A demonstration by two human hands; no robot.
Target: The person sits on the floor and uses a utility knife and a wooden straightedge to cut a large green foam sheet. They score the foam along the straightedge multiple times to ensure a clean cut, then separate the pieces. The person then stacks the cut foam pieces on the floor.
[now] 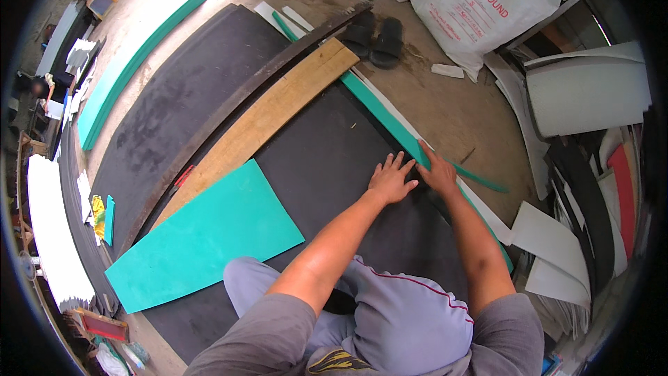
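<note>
My left hand (391,179) lies flat with its fingers apart on a black sheet (327,132), close to its right edge. Just to the right, my right hand (440,173) grips the long green strip (379,108) along that edge, thumb on the near side and index finger stretched over it; the other fingers are mostly hidden. A thin loose green strip (483,179) sticks out to the right beyond my wrist. White material (487,210) shows alongside the green strip. A wide green sheet (209,237) rests on the black sheet to the left, by my knee.
Across the black sheet lie a wooden plank (278,108) and a dark long bar (229,104). Further left are a bundle of green strips (139,69) and a stack of white sheets (56,230). Black slippers (386,43), a white sack (487,10) and white offcuts (557,257) lie around.
</note>
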